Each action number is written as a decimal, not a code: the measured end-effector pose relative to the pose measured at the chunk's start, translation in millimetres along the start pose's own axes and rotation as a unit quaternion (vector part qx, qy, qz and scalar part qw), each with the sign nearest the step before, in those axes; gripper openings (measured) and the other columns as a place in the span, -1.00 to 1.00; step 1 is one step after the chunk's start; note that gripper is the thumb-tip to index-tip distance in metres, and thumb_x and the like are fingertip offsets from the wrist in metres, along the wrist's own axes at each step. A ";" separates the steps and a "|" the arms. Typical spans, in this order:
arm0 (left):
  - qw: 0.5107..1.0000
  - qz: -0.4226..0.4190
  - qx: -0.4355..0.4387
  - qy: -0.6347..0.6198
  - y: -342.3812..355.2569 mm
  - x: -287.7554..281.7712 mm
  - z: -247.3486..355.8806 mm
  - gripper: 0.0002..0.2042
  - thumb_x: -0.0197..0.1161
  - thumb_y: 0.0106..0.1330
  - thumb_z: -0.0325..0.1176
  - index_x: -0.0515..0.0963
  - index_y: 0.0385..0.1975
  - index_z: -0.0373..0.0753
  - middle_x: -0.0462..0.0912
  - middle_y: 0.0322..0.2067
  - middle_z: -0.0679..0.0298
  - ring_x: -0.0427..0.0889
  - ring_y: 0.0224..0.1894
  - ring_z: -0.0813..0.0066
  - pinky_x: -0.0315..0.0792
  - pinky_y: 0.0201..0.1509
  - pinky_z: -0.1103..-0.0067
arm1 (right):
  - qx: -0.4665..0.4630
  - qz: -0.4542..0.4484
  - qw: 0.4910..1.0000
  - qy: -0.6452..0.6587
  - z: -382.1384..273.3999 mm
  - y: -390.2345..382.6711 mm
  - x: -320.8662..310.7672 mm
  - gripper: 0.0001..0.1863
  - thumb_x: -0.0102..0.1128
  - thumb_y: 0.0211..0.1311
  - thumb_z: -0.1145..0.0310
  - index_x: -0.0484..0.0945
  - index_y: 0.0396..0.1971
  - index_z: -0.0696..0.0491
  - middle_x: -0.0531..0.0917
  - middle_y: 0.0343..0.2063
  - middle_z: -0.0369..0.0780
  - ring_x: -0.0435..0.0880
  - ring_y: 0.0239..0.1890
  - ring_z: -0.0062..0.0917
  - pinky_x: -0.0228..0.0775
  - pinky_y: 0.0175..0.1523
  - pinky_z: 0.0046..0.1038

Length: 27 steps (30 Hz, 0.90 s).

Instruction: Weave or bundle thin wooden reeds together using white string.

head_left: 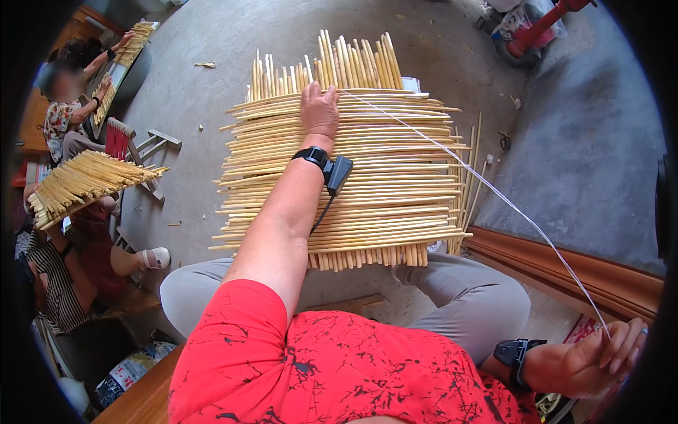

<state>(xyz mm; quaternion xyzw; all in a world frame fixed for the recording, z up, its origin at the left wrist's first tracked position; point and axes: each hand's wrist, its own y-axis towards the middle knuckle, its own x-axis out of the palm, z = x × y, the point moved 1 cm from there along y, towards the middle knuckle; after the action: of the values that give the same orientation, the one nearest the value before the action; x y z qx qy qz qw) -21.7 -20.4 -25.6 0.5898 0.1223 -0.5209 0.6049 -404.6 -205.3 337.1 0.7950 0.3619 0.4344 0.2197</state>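
Across my lap lies a woven panel of peeled, pale yellow sticks (pixel 339 169), with rows running crosswise over lengthwise sticks (pixel 357 63) that jut out at the far and near ends. My left hand (pixel 320 113) is at the panel's far edge, fingers closed around a lengthwise stick (pixel 308 68) there. From beside that hand a thin white string (pixel 466 166) stretches taut to the lower right. My right hand (pixel 600 357) pinches its other end, well away from the panel. Each wrist wears a black strapped device.
Loose long sticks (pixel 474 169) lie right of the panel, near a brown wooden edge (pixel 558 265). At left, other people handle similar stick panels (pixel 92 180), near a stool (pixel 152 145). A red metal stand (pixel 540 32) is at the far right.
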 end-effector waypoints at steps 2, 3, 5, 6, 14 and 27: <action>1.000 -0.001 -0.002 -0.004 1.3 -4.2 4.5 -0.80 0.22 0.08 -0.29 0.60 -0.28 -0.07 0.48 -0.24 0.20 0.37 -0.03 0.20 0.26 0.08 0.41 | -0.008 0.000 1.000 0.010 3.3 -0.9 2.2 -0.80 -0.13 0.05 0.70 0.20 -0.68 0.15 0.21 -0.65 -0.25 0.18 -0.71 -0.71 0.00 -0.62 -0.70; 1.000 -0.001 -0.003 -0.008 1.6 -5.8 6.1 -0.81 0.23 0.06 -0.30 0.61 -0.30 -0.07 0.48 -0.29 0.21 0.39 -0.10 0.21 0.30 0.02 0.44 | -0.016 0.000 1.000 0.020 4.0 -1.2 3.4 -0.80 -0.13 0.04 0.71 0.21 -0.69 0.15 0.22 -0.65 -0.25 0.18 -0.71 -0.71 0.00 -0.62 -0.70; 1.000 -0.009 0.003 -0.010 1.8 -7.1 5.5 -0.81 0.23 0.06 -0.31 0.61 -0.30 -0.08 0.47 -0.33 0.21 0.38 -0.13 0.22 0.30 -0.01 0.45 | -0.013 0.004 1.000 0.014 0.9 -1.1 0.0 -0.79 -0.12 0.05 0.70 0.22 -0.70 0.15 0.23 -0.65 -0.25 0.19 -0.71 -0.70 0.01 -0.62 -0.69; 1.000 -0.016 0.009 -0.011 2.1 -6.4 5.4 -0.80 0.22 0.07 -0.31 0.61 -0.29 -0.09 0.46 -0.36 0.22 0.38 -0.17 0.24 0.31 -0.04 0.45 | -0.010 0.009 1.000 0.010 0.3 -0.9 -1.6 -0.78 -0.11 0.06 0.70 0.22 -0.71 0.14 0.24 -0.65 -0.24 0.20 -0.71 -0.70 0.02 -0.62 -0.69; 0.999 -0.001 0.017 -0.031 2.0 -3.3 3.1 -0.84 0.21 0.07 -0.31 0.56 -0.36 -0.16 0.48 -0.30 0.18 0.37 -0.10 0.19 0.26 0.05 0.41 | 0.017 -0.020 0.999 0.028 -0.2 -2.2 -9.6 -0.78 -0.08 0.08 0.69 0.24 -0.68 0.13 0.28 -0.65 -0.26 0.23 -0.72 -0.70 0.03 -0.64 -0.70; 0.996 -0.019 0.022 -0.082 0.4 -1.7 0.2 -0.91 0.21 0.07 -0.36 0.51 -0.47 -0.21 0.51 -0.28 0.19 0.38 -0.06 0.21 0.24 0.10 0.43 | -0.011 0.022 0.999 0.038 13.8 -4.6 0.4 -0.80 0.00 0.00 0.71 0.25 -0.68 0.14 0.29 -0.63 -0.26 0.22 -0.72 -0.71 0.05 -0.63 -0.71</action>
<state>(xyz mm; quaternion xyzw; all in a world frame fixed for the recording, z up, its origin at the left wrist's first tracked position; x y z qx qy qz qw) -22.2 -19.8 -24.0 0.5556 0.0722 -0.5813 0.5901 -394.4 -202.5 327.0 0.7832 0.3472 0.4732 0.2051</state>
